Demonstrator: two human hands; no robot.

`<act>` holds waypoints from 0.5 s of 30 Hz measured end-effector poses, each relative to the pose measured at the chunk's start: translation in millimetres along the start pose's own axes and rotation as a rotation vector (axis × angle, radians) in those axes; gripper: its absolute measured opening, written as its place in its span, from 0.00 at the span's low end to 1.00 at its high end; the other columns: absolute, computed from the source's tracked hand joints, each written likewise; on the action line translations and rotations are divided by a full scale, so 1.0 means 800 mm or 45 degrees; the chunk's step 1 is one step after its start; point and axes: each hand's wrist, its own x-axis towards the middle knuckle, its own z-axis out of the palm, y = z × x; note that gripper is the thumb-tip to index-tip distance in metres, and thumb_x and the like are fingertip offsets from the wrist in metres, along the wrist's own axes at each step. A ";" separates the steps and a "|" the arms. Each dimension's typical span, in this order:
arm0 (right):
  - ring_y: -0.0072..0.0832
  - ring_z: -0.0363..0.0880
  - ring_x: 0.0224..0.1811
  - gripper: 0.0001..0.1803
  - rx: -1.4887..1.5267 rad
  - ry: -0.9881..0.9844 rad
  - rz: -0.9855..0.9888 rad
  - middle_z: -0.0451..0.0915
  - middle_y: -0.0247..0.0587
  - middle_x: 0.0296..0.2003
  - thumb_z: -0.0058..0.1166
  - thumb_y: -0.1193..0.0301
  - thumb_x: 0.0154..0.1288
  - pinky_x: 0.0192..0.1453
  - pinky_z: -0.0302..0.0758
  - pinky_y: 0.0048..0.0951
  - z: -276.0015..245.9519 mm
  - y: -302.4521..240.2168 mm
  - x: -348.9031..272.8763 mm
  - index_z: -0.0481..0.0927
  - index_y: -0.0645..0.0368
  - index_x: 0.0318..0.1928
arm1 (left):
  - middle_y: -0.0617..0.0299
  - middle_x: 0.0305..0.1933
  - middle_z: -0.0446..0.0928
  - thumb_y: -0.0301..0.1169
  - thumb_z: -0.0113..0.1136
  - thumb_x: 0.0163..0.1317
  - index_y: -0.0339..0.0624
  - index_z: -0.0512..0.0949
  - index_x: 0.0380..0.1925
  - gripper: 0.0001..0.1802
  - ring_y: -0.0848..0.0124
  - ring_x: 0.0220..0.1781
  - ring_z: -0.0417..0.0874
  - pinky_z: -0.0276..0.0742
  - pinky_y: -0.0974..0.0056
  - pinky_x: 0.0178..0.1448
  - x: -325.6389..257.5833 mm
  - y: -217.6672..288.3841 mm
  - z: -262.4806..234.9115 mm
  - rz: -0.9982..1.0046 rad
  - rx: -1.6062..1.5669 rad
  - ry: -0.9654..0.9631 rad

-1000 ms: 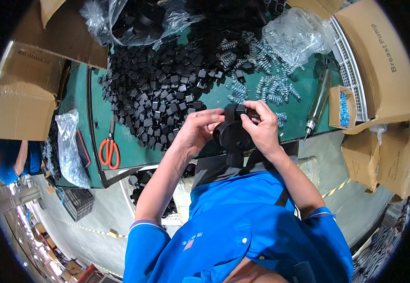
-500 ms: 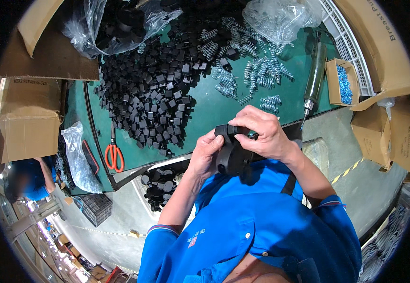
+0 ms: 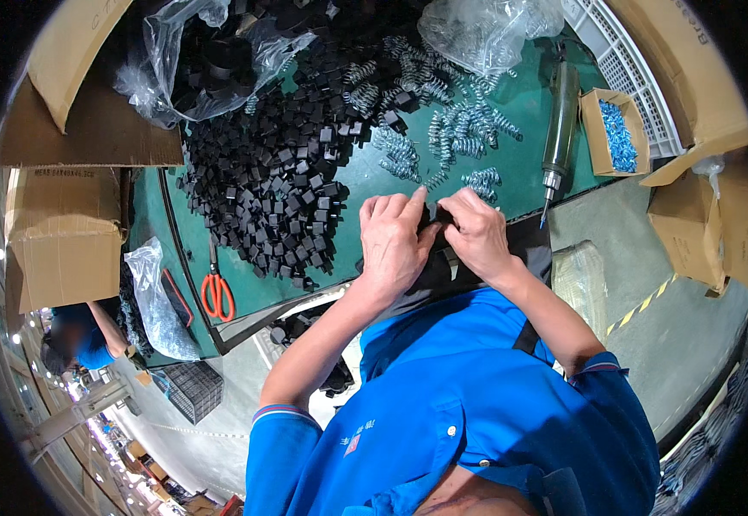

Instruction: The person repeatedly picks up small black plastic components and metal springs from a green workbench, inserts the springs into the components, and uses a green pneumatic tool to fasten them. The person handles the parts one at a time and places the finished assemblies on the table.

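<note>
Both hands, left hand (image 3: pixel 394 241) and right hand (image 3: pixel 475 232), have fingers pinched shut on one small black part (image 3: pixel 435 230) over the green tabletop (image 3: pixel 511 176). I judge mid-assembly; next needs a spring (image 3: pixel 484 182).

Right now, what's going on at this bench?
A person in a blue shirt stands at a green bench, both hands working a small black part held close to the body. The left hand and right hand pinch it between their fingertips. A big heap of black blocks lies ahead on the left, loose springs on the right. A power screwdriver, a box of blue screws and orange scissors lie untouched.
</note>
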 end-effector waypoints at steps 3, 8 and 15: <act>0.43 0.80 0.34 0.12 -0.107 0.040 -0.025 0.76 0.42 0.32 0.57 0.82 0.50 0.36 0.77 0.42 0.007 -0.002 0.001 0.80 0.61 0.38 | 0.54 0.49 0.80 0.33 0.69 0.54 0.38 0.78 0.55 0.27 0.55 0.54 0.77 0.66 0.54 0.60 -0.012 -0.008 0.019 -0.161 -0.096 0.208; 0.42 0.81 0.35 0.12 -0.122 0.070 -0.113 0.76 0.42 0.32 0.56 0.83 0.50 0.37 0.77 0.40 0.011 0.007 -0.003 0.79 0.60 0.38 | 0.56 0.45 0.78 0.37 0.67 0.57 0.39 0.79 0.53 0.24 0.57 0.53 0.75 0.65 0.56 0.58 -0.015 0.002 0.008 -0.168 -0.117 -0.014; 0.40 0.81 0.34 0.11 -0.172 -0.060 -0.161 0.75 0.41 0.33 0.59 0.80 0.53 0.35 0.77 0.39 0.000 0.012 0.000 0.79 0.59 0.39 | 0.57 0.46 0.76 0.37 0.68 0.55 0.38 0.77 0.53 0.26 0.57 0.50 0.75 0.66 0.53 0.55 -0.004 0.011 0.004 -0.107 0.129 -0.172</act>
